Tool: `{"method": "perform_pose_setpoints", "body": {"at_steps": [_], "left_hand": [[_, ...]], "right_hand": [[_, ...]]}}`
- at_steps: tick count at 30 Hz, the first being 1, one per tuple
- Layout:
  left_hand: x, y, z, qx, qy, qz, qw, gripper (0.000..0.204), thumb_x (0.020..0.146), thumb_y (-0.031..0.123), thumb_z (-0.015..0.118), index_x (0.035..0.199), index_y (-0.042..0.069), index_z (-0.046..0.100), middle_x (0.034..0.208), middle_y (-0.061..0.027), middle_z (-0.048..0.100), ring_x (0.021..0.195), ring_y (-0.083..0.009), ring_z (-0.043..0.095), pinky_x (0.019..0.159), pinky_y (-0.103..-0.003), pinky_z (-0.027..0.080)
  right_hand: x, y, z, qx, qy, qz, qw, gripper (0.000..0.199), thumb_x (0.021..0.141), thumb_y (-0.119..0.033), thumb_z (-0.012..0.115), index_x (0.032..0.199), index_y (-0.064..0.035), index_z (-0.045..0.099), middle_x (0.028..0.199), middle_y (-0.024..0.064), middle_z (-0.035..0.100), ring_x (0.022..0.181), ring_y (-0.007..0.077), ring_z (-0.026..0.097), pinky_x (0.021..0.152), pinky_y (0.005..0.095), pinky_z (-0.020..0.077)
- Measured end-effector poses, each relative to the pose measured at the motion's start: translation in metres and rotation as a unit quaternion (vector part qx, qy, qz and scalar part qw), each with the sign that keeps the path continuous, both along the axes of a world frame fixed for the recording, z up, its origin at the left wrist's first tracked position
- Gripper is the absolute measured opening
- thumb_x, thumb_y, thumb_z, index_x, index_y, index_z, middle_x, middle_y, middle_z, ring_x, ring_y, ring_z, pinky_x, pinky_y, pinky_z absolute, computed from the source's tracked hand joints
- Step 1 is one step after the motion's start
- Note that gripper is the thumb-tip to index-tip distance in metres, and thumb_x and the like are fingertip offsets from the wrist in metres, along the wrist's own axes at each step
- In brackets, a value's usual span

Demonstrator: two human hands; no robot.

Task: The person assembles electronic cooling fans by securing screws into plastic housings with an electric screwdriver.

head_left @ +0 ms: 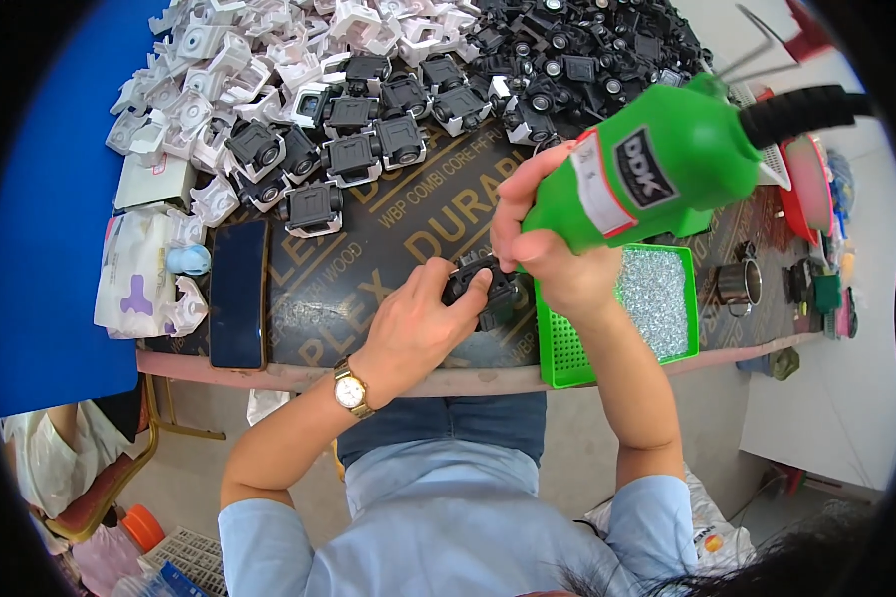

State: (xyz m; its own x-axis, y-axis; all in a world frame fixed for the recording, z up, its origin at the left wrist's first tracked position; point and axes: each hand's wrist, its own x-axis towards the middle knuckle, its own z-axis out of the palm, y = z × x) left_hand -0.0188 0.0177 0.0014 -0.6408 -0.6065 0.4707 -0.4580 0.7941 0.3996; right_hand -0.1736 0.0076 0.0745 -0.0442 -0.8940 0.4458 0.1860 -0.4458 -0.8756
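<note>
At table edge | left hand [418, 323] grip clenches black part [480, 289] | right hand [538, 234] grips green screwdriver [647, 174] above it

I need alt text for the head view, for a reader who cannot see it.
A person's right hand holds a green power screwdriver over a small black part that the left hand steadies on a dark board. Behind lie piles of black and white parts.

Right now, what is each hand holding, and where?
Right hand grips the green power screwdriver around its body; left hand holds the small black plastic part by its near side.
</note>
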Motion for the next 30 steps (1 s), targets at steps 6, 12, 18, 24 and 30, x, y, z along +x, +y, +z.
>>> {"method": "perform_pose_setpoints", "body": {"at_steps": [6, 12, 18, 24, 30], "left_hand": [[0.0, 0.002, 0.002, -0.008, -0.017, 0.011, 1.0, 0.042, 0.069, 0.007, 0.066, 0.11, 0.014, 0.058, 0.082, -0.0084, 0.046, 0.074, -0.0227, 0.054, 0.055, -0.032, 0.051], [-0.001, 0.002, 0.001, -0.028, 0.009, 0.01, 1.0, 0.041, 0.069, 0.007, 0.065, 0.109, 0.014, 0.059, 0.081, -0.0083, 0.045, 0.074, -0.0227, 0.054, 0.055, -0.032, 0.051], [-0.003, 0.0, 0.002, -0.031, 0.009, 0.003, 0.999, 0.044, 0.065, 0.006, 0.067, 0.108, 0.014, 0.06, 0.08, -0.0077, 0.043, 0.073, -0.0226, 0.053, 0.055, -0.032, 0.049], [0.0, 0.002, 0.002, -0.011, -0.01, 0.007, 1.0, 0.043, 0.066, 0.007, 0.067, 0.107, 0.015, 0.06, 0.08, -0.0076, 0.04, 0.072, -0.0223, 0.051, 0.055, -0.032, 0.048], [-0.004, 0.0, 0.002, -0.019, -0.014, 0.004, 1.0, 0.044, 0.065, 0.007, 0.068, 0.108, 0.016, 0.06, 0.08, -0.0077, 0.039, 0.071, -0.0233, 0.049, 0.056, -0.033, 0.046]], "right_hand": [[-0.002, -0.005, 0.003, -0.003, 0.035, -0.043, 0.998, 0.047, 0.076, -0.033, 0.074, 0.095, 0.0014, 0.049, 0.058, 0.0054, 0.052, 0.048, 0.0124, 0.051, 0.043, 0.0239, 0.0406], [-0.002, -0.004, 0.008, -0.004, 0.058, -0.024, 0.998, 0.046, 0.08, -0.031, 0.069, 0.102, 0.004, 0.049, 0.059, 0.0056, 0.052, 0.047, 0.0119, 0.049, 0.043, 0.0243, 0.0406], [-0.027, 0.007, 0.014, -0.057, 0.003, -0.037, 0.998, 0.068, 0.082, -0.055, 0.058, 0.118, -0.0007, 0.041, 0.062, 0.0036, 0.046, 0.047, 0.0132, 0.045, 0.044, 0.0267, 0.0392], [-0.083, 0.048, 0.022, -0.061, 0.061, -0.084, 0.993, 0.073, 0.083, -0.061, 0.052, 0.119, 0.0, 0.037, 0.061, 0.0016, 0.044, 0.045, 0.009, 0.04, 0.043, 0.0225, 0.036], [-0.1, 0.064, 0.001, -0.061, 0.101, -0.141, 0.983, 0.071, 0.08, -0.055, 0.061, 0.117, 0.0018, 0.04, 0.059, 0.0029, 0.047, 0.045, 0.0103, 0.043, 0.042, 0.023, 0.0366]]}}
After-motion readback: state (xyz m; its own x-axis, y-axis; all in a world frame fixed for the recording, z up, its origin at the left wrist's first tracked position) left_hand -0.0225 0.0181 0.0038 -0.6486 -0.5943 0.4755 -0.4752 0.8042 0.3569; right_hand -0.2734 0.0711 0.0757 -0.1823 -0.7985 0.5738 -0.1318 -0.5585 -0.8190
